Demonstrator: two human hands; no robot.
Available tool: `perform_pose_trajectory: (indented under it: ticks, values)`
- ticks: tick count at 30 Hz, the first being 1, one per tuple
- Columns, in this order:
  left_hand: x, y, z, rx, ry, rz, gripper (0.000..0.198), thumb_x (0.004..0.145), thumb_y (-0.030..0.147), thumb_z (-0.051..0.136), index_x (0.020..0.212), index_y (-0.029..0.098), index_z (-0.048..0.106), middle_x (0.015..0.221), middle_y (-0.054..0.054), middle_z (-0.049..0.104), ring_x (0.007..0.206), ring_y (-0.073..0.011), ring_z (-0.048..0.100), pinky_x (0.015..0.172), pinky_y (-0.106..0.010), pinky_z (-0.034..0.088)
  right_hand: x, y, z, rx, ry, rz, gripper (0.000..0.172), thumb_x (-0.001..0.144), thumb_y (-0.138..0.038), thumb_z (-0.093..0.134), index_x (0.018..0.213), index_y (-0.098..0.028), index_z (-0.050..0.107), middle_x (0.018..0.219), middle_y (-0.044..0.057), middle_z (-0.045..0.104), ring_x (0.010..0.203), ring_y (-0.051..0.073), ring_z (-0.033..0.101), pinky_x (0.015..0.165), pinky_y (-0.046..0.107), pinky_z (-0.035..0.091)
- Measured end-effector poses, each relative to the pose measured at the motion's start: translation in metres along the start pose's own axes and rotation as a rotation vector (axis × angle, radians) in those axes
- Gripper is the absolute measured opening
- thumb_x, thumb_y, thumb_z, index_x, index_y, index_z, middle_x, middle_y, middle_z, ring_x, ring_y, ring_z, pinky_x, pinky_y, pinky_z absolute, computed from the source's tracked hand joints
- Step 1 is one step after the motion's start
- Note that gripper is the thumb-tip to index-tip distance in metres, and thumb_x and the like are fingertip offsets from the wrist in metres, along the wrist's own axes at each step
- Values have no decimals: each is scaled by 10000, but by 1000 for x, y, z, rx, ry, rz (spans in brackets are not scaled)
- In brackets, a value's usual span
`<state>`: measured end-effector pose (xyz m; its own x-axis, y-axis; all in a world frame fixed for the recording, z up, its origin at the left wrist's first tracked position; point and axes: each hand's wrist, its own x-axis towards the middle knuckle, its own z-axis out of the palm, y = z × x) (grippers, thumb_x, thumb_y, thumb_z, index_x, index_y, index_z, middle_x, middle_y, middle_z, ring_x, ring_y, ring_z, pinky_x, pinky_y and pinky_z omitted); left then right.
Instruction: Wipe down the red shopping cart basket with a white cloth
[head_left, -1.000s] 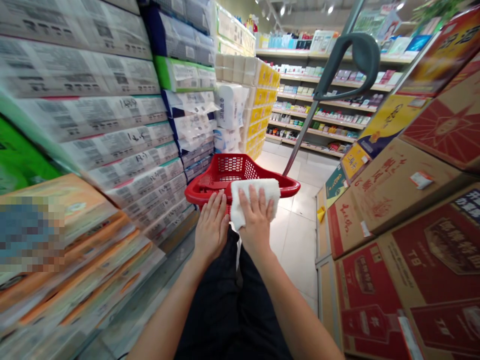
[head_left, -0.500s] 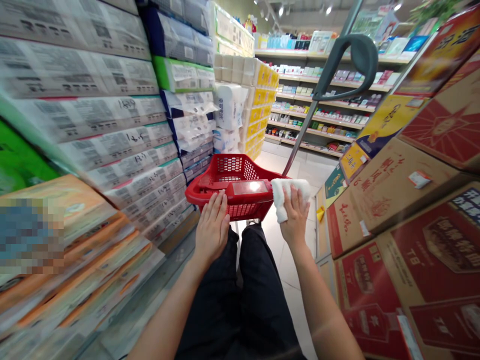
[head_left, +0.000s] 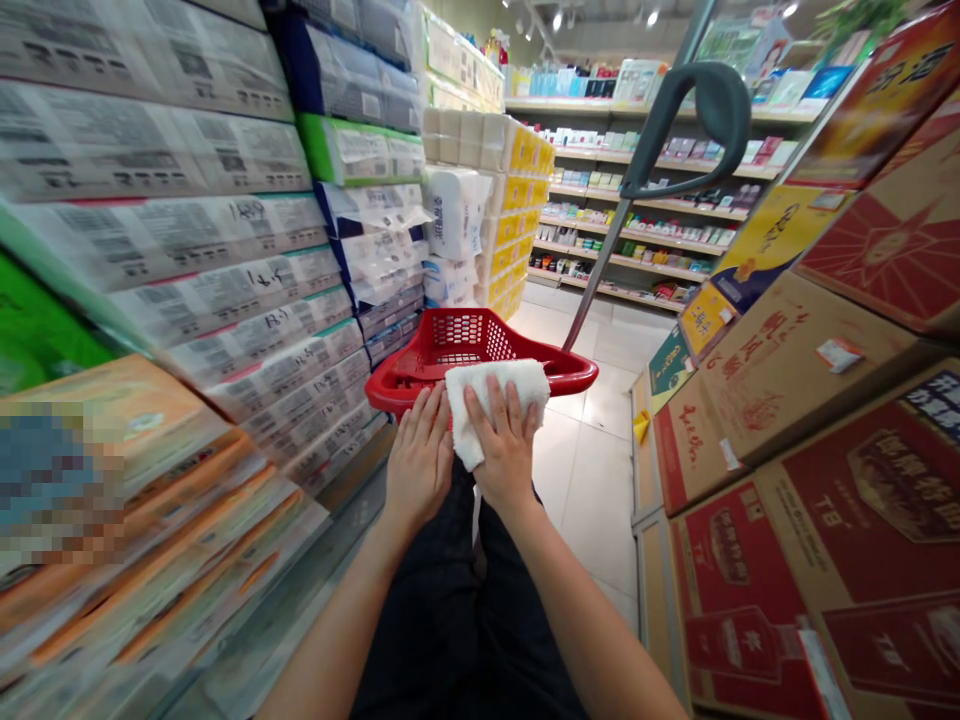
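A red plastic shopping basket [head_left: 480,333] with perforated sides is in front of my knees, its long pull handle [head_left: 600,275] rising to the right and ending in a grey grip loop [head_left: 686,130]. My left hand [head_left: 421,450] lies on the near rim at the left, fingers stretched out straight. Beside it, my right hand [head_left: 506,440] holds a folded white cloth [head_left: 465,385] flat against the middle of that rim, fingers spread over it. The cloth hides the pale label panel on the rim.
Stacked wrapped paper packs [head_left: 247,270] stand close on the left, with orange packs [head_left: 172,450] nearer me. Red and brown cartons [head_left: 810,330] line the right. Behind the basket are yellow-and-white packs [head_left: 525,190] and stocked shelves [head_left: 637,215]. White tiled floor [head_left: 592,440] shows between.
My right hand has slid left along the rim with the cloth, from the right end to the middle, close to my left hand. My left hand stays almost in place.
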<state>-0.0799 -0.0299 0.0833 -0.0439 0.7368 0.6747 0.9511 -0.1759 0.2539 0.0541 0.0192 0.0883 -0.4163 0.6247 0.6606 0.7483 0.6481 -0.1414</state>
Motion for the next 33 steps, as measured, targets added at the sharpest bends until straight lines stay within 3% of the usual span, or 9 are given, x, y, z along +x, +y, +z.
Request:
perform_pose_trajectory:
  ticks: [3,7,10,12,15,20,23,27,33]
  values:
    - [1,2,0,4,-13,-17,569,993,237,280,1549,199,168,1596,-68,280,1492,-212,193,1201,-429,209,-5,38,-5,-16,31,9,636,918,-262,515,1515,-308,301,1604,54,257,1494,285,151,1190,584,57]
    - [1,4,1,4,-11,-22,572,991,239,282,1550,194,166,1597,-71,278,1493,-213,191,1201,-429,208,-9,96,-16,-53,71,170,637,929,-196,416,1536,-280,240,1601,80,259,1493,277,167,1166,612,129]
    - [2,4,2,-1,-3,-16,576,989,234,281,1551,198,159,1596,-71,279,1491,-216,196,1200,-432,211,-9,118,-22,-50,68,279,646,920,-156,361,1532,-319,233,1599,71,263,1483,282,208,1136,663,147]
    - [2,4,2,0,-2,-19,578,989,232,281,1552,196,154,1598,-71,275,1492,-214,192,1201,-427,207,-6,113,-21,-30,81,349,638,918,-152,351,1523,-331,260,1600,68,261,1477,295,223,1122,689,139]
    - [1,4,3,8,1,-25,576,991,235,283,1551,191,156,1601,-69,269,1495,-210,181,1203,-418,197,-2,81,-15,-16,130,390,664,897,-151,381,1530,-305,257,1603,86,247,1483,329,180,1120,701,123]
    - [0,2,2,26,-3,-13,575,996,246,287,1552,194,150,1601,-73,266,1495,-210,181,1202,-422,197,5,9,-7,-13,40,222,734,861,-176,478,1540,-297,228,1626,56,176,1500,320,91,1169,623,96]
    - [1,2,0,28,-5,2,578,998,251,294,1553,200,142,1601,-74,266,1497,-211,173,1202,-427,197,7,-10,-7,17,-5,119,702,869,-222,527,1523,-303,285,1623,43,192,1499,312,96,1186,587,70]
    - [1,3,1,33,-10,-7,579,996,243,288,1554,204,138,1605,-67,257,1498,-211,170,1204,-428,192,5,8,-10,15,-8,46,634,905,-233,509,1503,-334,323,1603,18,260,1494,272,148,1195,566,23]
    - [1,3,3,23,-24,-25,579,992,237,290,1553,200,150,1607,-54,255,1498,-205,168,1209,-412,174,-4,83,-18,-29,45,180,613,913,-164,406,1507,-292,324,1595,53,279,1492,264,171,1178,602,88]
